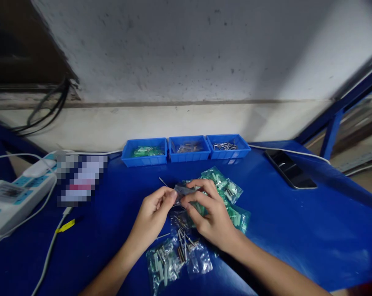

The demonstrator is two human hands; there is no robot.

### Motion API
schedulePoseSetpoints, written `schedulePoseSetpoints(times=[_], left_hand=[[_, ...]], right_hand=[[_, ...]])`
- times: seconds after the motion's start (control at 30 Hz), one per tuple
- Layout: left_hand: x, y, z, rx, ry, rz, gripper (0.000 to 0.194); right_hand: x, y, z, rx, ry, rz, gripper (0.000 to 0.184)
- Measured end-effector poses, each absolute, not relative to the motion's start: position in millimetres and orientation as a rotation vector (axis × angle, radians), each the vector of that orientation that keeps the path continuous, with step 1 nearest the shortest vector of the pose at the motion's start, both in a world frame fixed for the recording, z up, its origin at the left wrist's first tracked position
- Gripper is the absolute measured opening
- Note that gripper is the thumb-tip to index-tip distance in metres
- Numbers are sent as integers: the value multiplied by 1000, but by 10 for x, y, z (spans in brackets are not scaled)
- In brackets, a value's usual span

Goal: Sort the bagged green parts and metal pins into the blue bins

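i have a small clear plastic bag (180, 189) between my two grips, above the blue counter (297, 242). my left grip (155, 207) is clamped, thumb against forefinger, on the bag's left side. my right grip (213, 213) curls over from the other side with fingertips at the film; whether they pinch it firmly i cannot tell. the bag lies directly between both sets of fingertips, crumpled, so its long axis is hard to read.

the relation that matters is to the slim metal pins (182, 245): they sit toward me from the fingertips, between my wrists, most with their long axes running roughly away from me and some askew. my right grip is the nearer to them. whether they lie on or inside the clear packets beneath, i cannot tell. a packet of pale sticks (161, 265) lies closer to me still, to the left of those pins.

just past my right grip spreads a heap of green-tinted packets (239, 218). one loose pin (163, 181) lies just beyond my left grip, and farther out three blue bins (189, 156) stand in a row.
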State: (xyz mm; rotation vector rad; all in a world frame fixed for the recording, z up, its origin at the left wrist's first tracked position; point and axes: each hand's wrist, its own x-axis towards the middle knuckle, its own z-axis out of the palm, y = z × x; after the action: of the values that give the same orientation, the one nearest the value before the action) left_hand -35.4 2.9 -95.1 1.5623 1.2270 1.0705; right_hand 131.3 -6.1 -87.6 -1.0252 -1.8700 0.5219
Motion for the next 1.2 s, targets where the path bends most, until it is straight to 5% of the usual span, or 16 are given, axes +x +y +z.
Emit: schedulePoseSetpoints(times=[0.27,0.33,0.5,0.63,0.8,1.0,1.2], left_hand=[[-323,-24,-979,1651,1285,1325,7],[-328,-44,-947,1922,1269,1353,11],[-312,-50,-943,2245,1280,1289,20],[-294,-26,-956,1936,1251,1097,13],[-276,-3,-945,1142,1039,1050,44],[-298,11,-984,1105,1102,1160,16],[-357,-21,-936,1900,1285,1355,8]], right_hand=[[1297,-82,-823,-1100,-1766,654,22],[1298,-73,-785,-1085,-1702,832,13],[1312,-27,-825,-1148,-1588,998,27],[1320,10,-893,-1107,-1586,869,20],[1310,-19,-885,-1000,-1609,721,19],[1306,-103,-879,-980,-1854,569,41],[1327,-55,-817,-1144,-1787,817,20]])
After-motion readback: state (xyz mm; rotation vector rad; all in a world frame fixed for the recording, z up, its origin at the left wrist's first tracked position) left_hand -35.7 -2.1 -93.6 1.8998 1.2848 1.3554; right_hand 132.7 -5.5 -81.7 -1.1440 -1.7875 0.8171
